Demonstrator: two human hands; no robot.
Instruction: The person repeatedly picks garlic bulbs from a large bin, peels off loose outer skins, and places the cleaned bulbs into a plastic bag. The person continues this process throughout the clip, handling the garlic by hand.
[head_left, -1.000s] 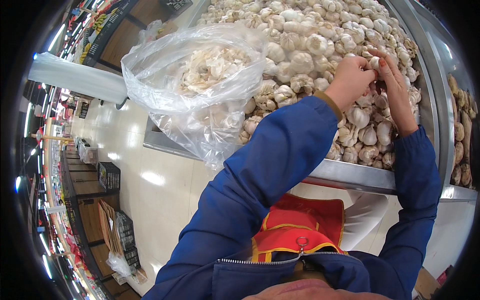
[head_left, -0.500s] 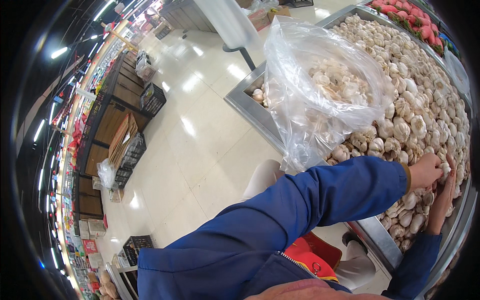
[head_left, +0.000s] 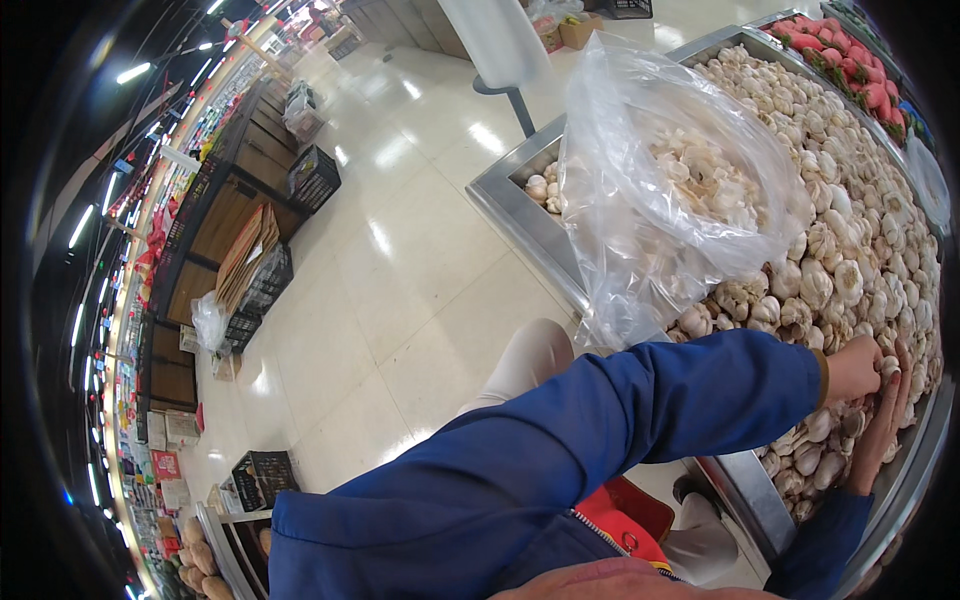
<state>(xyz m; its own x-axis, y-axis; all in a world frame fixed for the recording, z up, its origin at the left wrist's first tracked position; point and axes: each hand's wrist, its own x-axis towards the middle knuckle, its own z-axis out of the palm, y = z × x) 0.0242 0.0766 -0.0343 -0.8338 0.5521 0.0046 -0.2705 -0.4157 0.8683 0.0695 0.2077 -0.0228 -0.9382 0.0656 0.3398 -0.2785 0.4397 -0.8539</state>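
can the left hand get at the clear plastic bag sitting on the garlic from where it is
Probably yes: the left hand rests on the garlic pile just below the clear plastic bag, with only loose bulbs between them.

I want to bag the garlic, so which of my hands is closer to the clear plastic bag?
Left. The left hand lies on the garlic bulbs just below the clear plastic bag; the right hand is lower, farther away.

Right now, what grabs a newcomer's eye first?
The heap of garlic bulbs filling the metal display bin at right, with a big clear plastic bag of garlic resting on it. Below that, the left hand and right hand meet over the bulbs near the bin's front edge.
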